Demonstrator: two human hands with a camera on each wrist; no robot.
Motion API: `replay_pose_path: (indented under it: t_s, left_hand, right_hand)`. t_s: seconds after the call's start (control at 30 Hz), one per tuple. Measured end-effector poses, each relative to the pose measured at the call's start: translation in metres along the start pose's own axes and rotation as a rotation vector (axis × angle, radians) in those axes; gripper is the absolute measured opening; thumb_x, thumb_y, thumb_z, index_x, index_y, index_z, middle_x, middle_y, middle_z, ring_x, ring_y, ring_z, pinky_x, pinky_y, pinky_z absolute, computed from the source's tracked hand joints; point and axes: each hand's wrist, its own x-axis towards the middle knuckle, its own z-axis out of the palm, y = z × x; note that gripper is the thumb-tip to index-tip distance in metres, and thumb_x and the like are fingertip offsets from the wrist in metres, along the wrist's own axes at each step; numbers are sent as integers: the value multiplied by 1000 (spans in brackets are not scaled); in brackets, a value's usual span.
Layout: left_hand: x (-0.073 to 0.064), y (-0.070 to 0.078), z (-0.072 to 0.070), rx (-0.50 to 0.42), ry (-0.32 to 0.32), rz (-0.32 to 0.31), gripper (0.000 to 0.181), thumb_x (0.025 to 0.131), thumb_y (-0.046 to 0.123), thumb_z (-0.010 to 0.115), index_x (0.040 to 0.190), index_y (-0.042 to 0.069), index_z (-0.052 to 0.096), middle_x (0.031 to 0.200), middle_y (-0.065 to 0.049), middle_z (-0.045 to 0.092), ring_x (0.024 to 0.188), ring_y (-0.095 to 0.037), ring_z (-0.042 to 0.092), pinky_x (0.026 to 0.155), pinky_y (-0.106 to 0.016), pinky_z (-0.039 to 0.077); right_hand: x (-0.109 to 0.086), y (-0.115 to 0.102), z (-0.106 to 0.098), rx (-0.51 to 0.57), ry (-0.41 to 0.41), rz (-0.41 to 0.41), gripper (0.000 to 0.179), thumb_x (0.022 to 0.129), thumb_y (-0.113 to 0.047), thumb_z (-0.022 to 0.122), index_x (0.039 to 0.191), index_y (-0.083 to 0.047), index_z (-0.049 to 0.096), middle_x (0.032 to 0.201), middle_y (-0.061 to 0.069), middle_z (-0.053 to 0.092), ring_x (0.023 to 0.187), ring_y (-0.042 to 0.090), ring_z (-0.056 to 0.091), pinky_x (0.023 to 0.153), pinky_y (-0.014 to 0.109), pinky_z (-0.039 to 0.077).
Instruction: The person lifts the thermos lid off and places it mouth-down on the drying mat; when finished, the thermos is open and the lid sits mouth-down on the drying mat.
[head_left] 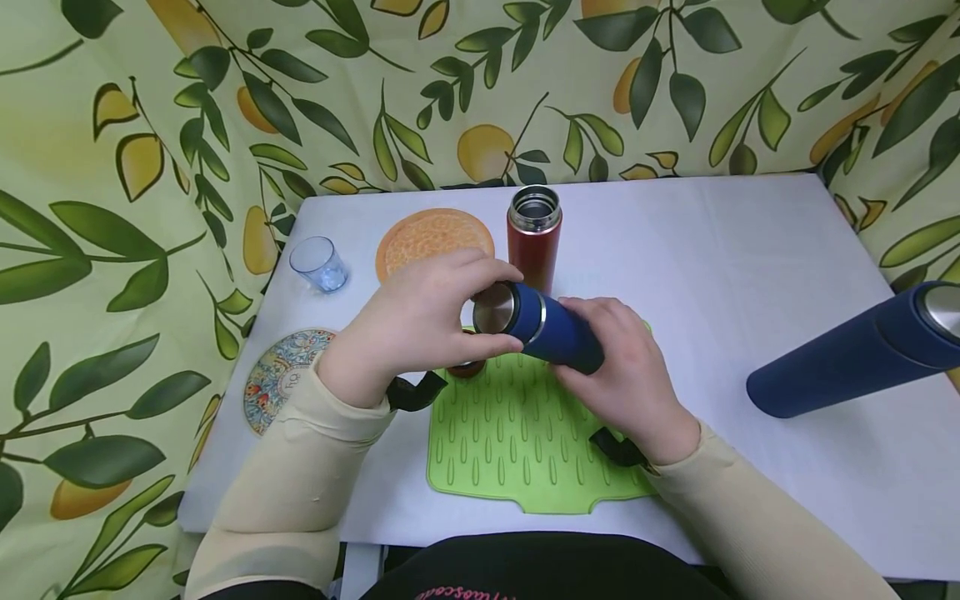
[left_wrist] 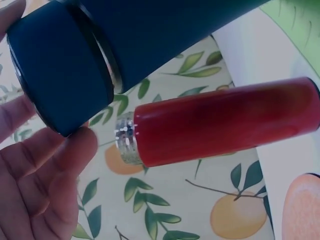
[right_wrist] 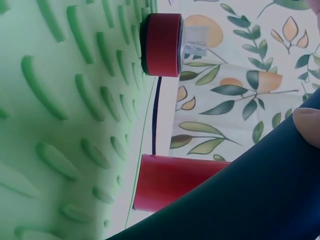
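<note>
A dark blue thermos bottle (head_left: 562, 333) is held tilted above the green mat (head_left: 517, 450), its capped end toward the left. Around the lower body curls my right hand (head_left: 633, 379). My left hand (head_left: 423, 317) grips the blue cap (left_wrist: 57, 67) with thumb and fingers; a thin metal ring shows between cap and body. Just behind stands a red thermos bottle (head_left: 534, 250), upright and uncapped, its steel mouth showing. A red cap (right_wrist: 164, 45) sits on the mat, mostly hidden by my left hand in the head view.
Another, taller blue bottle (head_left: 847, 358) stands at the right. To the left are a clear bluish glass (head_left: 321, 265), an orange round mat (head_left: 431, 229) and a patterned round coaster (head_left: 273, 379). Leaf-printed cloth (head_left: 480, 100) hangs behind the white table (head_left: 697, 242).
</note>
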Motion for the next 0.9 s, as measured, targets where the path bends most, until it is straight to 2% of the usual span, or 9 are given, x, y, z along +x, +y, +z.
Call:
replay_pose_path:
  t_s: [0.13,0.27,0.37,0.53,0.67,0.7,0.8,0.9]
  left_hand:
    - [1,-1,3,24,13,-34,55,90,52,89,126,14,73,106,3,71,93,-17,67,81,-38,57]
    - [-1,-2,3,9,24,-78,52,93,55,84,123,14,72,101,4,71,91,-19,68,80,-37,56]
    - [-3,-4,2,-29,74,-98,51,93,53,84,124,15,72,100,5,70,90,-18,66,80,-36,56]
    - [-8,-8,4,-65,175,-34,53,89,46,89,126,11,74,101,3,71,89,-16,65,80,-35,57]
    - [-8,-10,10,-60,175,2,53,88,45,91,125,10,75,103,3,73,92,-14,67,83,-33,57]
    - [-8,-10,12,-61,165,4,53,88,46,91,124,11,75,104,3,74,93,-14,67,84,-33,57]
    - [-7,-10,19,-52,138,10,53,88,48,90,124,13,76,105,5,74,95,-11,67,85,-33,57]
    - [-6,-8,26,-36,108,12,52,89,51,89,124,15,76,105,7,74,96,-10,67,85,-33,57]
  right_hand:
    - [-1,0,0,-28,5,-9,81,70,-2,100,144,-8,67,128,19,70,118,41,64,104,58,48]
    - [-1,2,-1,-38,15,-19,82,70,-3,99,145,-7,67,129,20,70,118,41,64,104,57,50]
    - [-2,5,-3,-33,34,-8,82,70,-2,99,145,-5,65,130,21,70,119,42,64,105,57,50]
    - [-1,13,-14,-22,90,64,82,73,1,96,147,-1,60,136,25,67,123,44,62,107,60,47]
    - [3,20,-27,-3,160,139,83,75,2,93,149,2,56,137,29,62,124,46,61,103,61,46]
    - [4,22,-30,4,180,157,84,75,3,93,150,3,55,138,30,61,125,46,61,103,59,47]
    - [6,29,-39,24,253,212,84,76,4,91,151,5,53,141,29,60,126,43,63,104,41,50]
    - [6,38,-46,42,334,270,83,78,4,89,152,3,52,145,21,61,128,29,62,102,21,47]
